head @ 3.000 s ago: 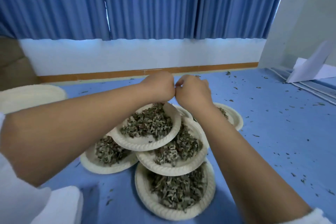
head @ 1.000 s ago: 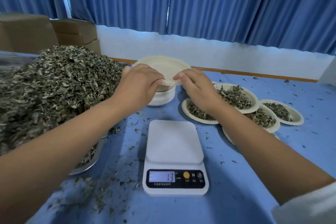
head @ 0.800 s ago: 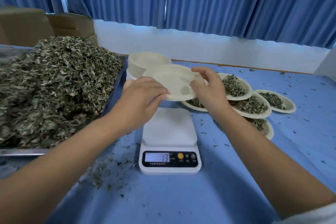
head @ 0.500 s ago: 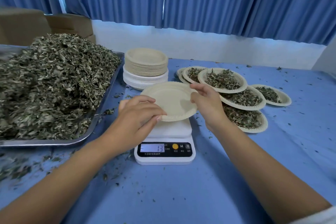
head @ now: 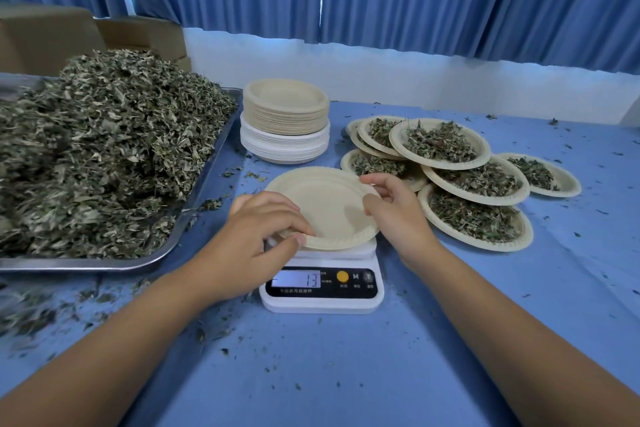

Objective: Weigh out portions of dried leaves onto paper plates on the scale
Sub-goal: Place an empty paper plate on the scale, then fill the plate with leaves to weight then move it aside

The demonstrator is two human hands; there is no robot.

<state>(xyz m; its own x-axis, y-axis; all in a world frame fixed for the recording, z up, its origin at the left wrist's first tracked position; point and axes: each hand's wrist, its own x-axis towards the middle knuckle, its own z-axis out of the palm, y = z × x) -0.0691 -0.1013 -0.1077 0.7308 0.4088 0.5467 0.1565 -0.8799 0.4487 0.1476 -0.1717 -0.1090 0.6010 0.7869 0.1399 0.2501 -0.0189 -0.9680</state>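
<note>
An empty beige paper plate [head: 327, 201] lies on top of the white digital scale [head: 323, 288], whose display reads 13. My left hand [head: 263, 229] pinches the plate's near-left rim. My right hand [head: 394, 211] grips its right rim. A big heap of dried leaves [head: 97, 149] fills a metal tray [head: 204, 180] to the left of the scale. A stack of empty plates [head: 285, 118] stands behind the scale.
Several filled plates [head: 474, 180] overlap in a cluster to the right of the scale. Loose leaf bits litter the blue tablecloth [head: 346, 374]. Cardboard boxes [head: 45, 35] stand at the back left, blue curtains behind.
My view swung from the filled plates to the scale. Both hands took one empty plate off the stack, carried it toward me and lowered it onto the scale.
</note>
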